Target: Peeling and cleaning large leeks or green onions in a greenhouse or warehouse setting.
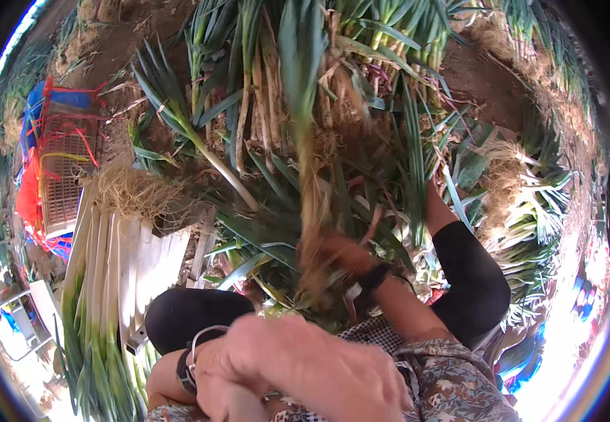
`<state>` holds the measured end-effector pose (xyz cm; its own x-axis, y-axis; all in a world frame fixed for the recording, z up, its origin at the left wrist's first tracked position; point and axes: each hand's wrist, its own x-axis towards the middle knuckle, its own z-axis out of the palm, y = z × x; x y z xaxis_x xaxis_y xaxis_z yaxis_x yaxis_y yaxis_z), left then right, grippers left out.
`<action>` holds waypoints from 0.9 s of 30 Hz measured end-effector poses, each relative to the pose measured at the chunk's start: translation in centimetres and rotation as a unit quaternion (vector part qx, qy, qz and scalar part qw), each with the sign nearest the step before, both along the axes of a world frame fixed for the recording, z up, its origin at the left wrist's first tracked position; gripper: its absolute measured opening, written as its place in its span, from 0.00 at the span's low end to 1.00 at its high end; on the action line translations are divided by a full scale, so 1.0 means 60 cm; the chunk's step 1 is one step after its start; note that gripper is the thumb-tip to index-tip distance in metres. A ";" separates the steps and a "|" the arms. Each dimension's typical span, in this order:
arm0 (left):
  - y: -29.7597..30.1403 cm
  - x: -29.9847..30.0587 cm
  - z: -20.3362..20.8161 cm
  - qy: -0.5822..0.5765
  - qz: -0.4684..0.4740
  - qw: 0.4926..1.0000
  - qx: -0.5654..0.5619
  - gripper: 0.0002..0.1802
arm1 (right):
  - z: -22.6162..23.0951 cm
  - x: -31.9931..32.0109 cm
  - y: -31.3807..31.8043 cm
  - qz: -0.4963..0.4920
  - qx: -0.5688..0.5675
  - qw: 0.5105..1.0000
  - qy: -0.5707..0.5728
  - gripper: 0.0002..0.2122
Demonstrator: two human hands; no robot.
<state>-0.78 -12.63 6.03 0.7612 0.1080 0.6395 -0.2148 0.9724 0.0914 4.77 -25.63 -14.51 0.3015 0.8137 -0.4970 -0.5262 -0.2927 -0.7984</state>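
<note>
My right hand (344, 257), with a dark band at the wrist, is closed around the lower, dirt-brown end of a long green onion (306, 141). The onion stands roughly upright before me, its green leaves reaching the top of the view, and is smeared by motion. Close to the camera, my left hand (305, 362) is large and blurred, with a light bracelet and a dark band at its wrist. Its back faces up, and its fingers are too smeared to read. A separate green onion (210, 158) slants down toward the pile (270, 179) beyond my hands.
Cleaned green onions (101, 260) with pale stalks lie at the left, roots facing away. Behind them stands a brown basket (66, 169) with red and blue plastic around it. More onions (530, 204) lie at the right. My black-clad knees (192, 316) flank the work.
</note>
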 end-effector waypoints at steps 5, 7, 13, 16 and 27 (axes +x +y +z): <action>0.056 -0.029 -0.015 0.421 0.175 0.870 0.189 0.20 | -0.031 -0.110 -0.049 -0.082 -0.091 0.990 0.068 0.12; 0.082 -0.027 -0.045 0.551 0.251 0.768 0.210 0.17 | 0.007 -0.088 -0.036 -0.163 -0.053 0.972 0.159 0.09; 0.091 0.002 -0.157 0.603 0.260 0.667 0.353 0.18 | 0.170 -0.091 -0.118 -0.144 -0.089 0.985 -0.031 0.09; 0.016 0.011 -0.155 0.602 0.143 0.648 0.445 0.26 | 0.224 -0.120 -0.191 -0.133 -0.076 0.979 -0.134 0.11; -0.059 0.009 -0.061 0.372 0.234 0.836 0.329 0.25 | 0.242 -0.145 -0.204 -0.166 0.018 0.973 -0.161 0.10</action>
<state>-0.24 -16.16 2.36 0.9477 0.3160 0.0451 -0.2020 0.4843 0.8512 -3.93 -37.86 0.02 0.6855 0.6604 -0.3064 -0.3079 -0.1184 -0.9440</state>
